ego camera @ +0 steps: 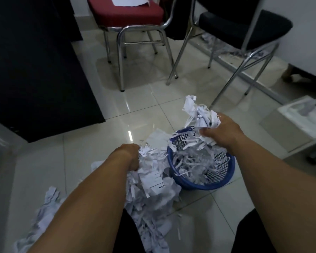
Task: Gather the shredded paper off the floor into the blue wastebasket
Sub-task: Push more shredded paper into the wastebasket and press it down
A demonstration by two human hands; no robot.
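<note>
A blue mesh wastebasket (224,181) stands on the tiled floor right of centre, with several white paper shreds inside it. My right hand (224,131) hovers over its far rim, shut on a bunch of shredded paper (197,114) that sticks up above the fingers. A big heap of shredded paper (153,194) lies on the floor just left of the basket and spreads towards me. My left hand (130,156) is pushed into the top of that heap, its fingers buried in the shreds.
A red-seated metal chair (128,17) and a black-seated chair (244,24) stand ahead, with more shreds under the black one. A dark cabinet (35,70) fills the left. A white box (303,117) sits at the right. My dark-clothed knees are at the bottom edge.
</note>
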